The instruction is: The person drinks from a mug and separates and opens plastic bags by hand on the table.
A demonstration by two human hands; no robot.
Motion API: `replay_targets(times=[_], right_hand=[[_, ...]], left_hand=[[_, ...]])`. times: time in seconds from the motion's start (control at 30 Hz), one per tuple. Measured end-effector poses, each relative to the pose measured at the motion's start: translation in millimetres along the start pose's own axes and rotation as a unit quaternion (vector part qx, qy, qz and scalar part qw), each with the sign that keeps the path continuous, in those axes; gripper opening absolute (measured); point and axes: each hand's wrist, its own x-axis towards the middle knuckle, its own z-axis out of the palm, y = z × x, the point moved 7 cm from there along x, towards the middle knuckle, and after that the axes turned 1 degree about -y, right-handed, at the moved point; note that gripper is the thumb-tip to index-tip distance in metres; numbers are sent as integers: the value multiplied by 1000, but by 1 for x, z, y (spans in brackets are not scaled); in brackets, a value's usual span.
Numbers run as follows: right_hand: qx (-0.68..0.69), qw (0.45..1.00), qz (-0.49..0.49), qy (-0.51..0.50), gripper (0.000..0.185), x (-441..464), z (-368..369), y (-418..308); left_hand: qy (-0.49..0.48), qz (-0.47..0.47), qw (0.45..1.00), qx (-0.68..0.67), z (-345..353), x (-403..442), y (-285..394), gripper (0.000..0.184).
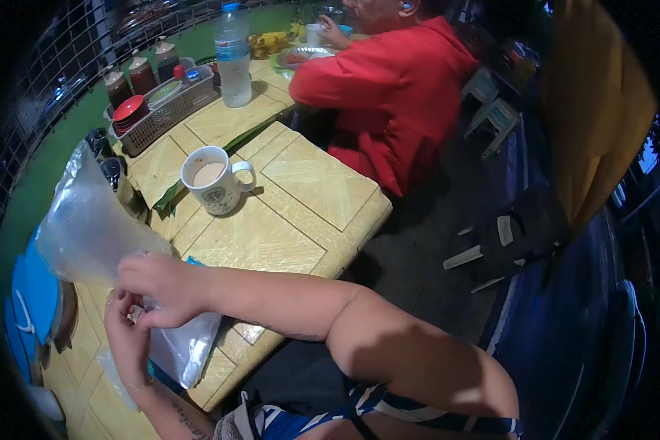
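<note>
A clear plastic bag (95, 220) spreads over the left side of the table, with one part standing up behind my hands and another part hanging below them. My right hand (161, 290) reaches across from the right, its fingers curled closed on the plastic. Close beneath it, my left hand (128, 330) is bent at the wrist and pinches the same bag; the two hands meet at the fingertips. Farther back stands a white mug (216, 183) of milky brown drink, its handle to the right. A bit of blue (194, 260) shows just behind my right hand.
The tiled yellow table (293, 198) carries a grey basket (172, 110) with sauce bottles and red bowls, and a water bottle (232, 59). A person in a red top (396, 88) sits beyond, near a plate. Blue lids (40, 286) are at left; stools (491, 114) stand right.
</note>
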Motion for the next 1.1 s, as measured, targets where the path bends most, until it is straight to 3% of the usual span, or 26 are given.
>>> replay_targets(times=[0.1,0.2,0.4,0.47,0.57,0.63,0.7,0.87,0.97,1.03,1.1], right_hand=[[-73,995,21,-65,58,-1,0,-1],[0,992,80,-102,62,0,-1,3],[38,936,223,-270,50,-11,13,20],[85,922,225,-304,42,-17,19,24],[132,904,230,-335,28,-22,19,25],[90,893,230,-377,22,-19,11,25],[108,883,293,-349,26,-24,3,36],[143,860,347,-345,21,-26,-13,46],[224,877,341,-254,16,-18,-20,41],[221,924,246,-191,14,-6,-25,38],[220,948,187,-135,12,2,-33,28]], left_hand=[[-35,28,996,-76,-5,-2,7,20],[-47,36,984,-167,-12,-3,10,20],[46,44,957,-284,-35,-6,8,15],[129,63,941,-305,-45,-6,2,14],[139,77,913,-375,-55,-8,0,18],[181,60,913,-361,-64,-10,-19,22],[191,81,904,-373,-67,-12,-23,19],[235,60,846,-475,-73,-10,-37,10],[244,63,816,-521,-78,-15,-36,11],[251,68,772,-580,-78,-18,-33,17],[222,102,814,-527,-81,-16,-33,20]])
